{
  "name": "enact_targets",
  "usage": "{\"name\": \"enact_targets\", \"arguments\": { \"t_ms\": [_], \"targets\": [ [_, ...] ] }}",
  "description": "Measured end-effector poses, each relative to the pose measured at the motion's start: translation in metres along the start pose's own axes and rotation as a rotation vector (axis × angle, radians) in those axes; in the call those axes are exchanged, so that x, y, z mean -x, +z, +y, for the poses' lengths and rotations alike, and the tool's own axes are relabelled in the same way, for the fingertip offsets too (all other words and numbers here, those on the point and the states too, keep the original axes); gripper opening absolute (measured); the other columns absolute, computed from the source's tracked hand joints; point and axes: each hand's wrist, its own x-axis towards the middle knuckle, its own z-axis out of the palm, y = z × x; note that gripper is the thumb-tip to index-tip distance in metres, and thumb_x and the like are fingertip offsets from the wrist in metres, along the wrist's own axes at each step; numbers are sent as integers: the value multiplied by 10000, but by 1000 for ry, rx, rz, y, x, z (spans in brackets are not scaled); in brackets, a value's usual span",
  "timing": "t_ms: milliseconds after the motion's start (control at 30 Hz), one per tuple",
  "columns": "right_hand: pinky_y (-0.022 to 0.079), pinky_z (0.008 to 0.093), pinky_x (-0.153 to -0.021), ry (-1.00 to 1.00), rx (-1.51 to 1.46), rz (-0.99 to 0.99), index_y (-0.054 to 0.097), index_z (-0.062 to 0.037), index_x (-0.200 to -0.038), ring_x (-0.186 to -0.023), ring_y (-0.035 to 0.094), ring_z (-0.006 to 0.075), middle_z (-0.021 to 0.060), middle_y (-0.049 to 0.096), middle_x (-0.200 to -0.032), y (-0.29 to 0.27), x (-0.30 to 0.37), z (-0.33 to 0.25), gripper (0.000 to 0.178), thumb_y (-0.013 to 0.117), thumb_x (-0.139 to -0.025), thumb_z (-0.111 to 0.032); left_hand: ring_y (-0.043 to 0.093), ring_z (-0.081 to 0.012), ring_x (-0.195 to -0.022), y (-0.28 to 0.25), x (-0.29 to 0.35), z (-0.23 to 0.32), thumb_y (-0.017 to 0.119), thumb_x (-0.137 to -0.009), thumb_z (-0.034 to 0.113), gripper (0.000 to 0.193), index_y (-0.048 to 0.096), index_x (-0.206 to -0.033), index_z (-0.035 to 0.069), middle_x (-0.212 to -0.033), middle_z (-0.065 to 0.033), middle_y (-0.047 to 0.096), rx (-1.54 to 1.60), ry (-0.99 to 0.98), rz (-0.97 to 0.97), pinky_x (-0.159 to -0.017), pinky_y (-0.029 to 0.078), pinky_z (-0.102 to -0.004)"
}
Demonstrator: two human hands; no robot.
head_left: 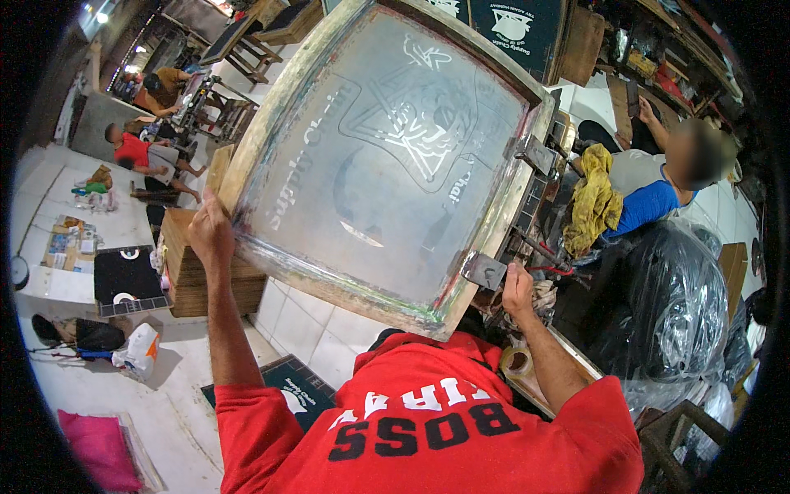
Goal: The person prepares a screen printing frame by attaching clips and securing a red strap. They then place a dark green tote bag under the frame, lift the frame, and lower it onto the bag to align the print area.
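Note:
A large wooden screen-printing frame [329, 295] is tilted up in front of me. Its grey mesh [313, 173] carries a pale stencil of lettering and line art. My left hand [212, 232] is closed around the wood at the frame's left corner. On the right side, two metal hinge clamps hold the frame. My right hand [518, 290] has its fingers curled at the edge of the nearer clamp [484, 270]; the fingertips are partly hidden. A dark printed panel [304, 385] lies below the frame, partly covered by my red shirt.
At the right sits a person in blue and grey [646, 193], beside a yellow cloth [594, 198] and black plastic bags [671, 305]. A wood stack [197, 263] stands left. Tape [517, 361] lies by my right forearm. Other people [136, 148] are at the far left.

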Motion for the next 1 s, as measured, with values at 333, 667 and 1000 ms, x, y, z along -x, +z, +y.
{"name": "enact_targets", "arguments": {
  "t_ms": [333, 667, 1000],
  "targets": [
    [356, 420, -495, 860, -452, 121, 507, 30, -703, -497, 421, 199, 97, 481, -584, 41, 16, 55, 411, 437, -1007, -238, 662, -393, -700, 5, 0, -5, 395, -1009, 455, 589, 718, -900, -25, -740, -247, 667, -17, 67, 63, -661, 473, -462],
    [415, 260, -422, 649, -259, -339, 687, 0, -734, -418, 537, 121, 77, 628, -571, -87, -94, -7, 564, 492, -1000, -458, 632, -418, -718, 1, -1, -6, 369, -1023, 434, 575, 710, -949, -23, -749, -253, 654, -58, 42, 1, -679, 447, -486],
    [483, 403, -834, 129, 37, 273, 636, 37, -1049, -845, 630, 390, 254, 641, -862, -42, -213, 54, 530, 387, -1049, -430, 548, -289, -623, -6, 3, 21, 375, -1047, 402, 588, 663, -909, -91, -691, -210, 638, 117, 108, 173, -634, 427, -427]
  ]
}}
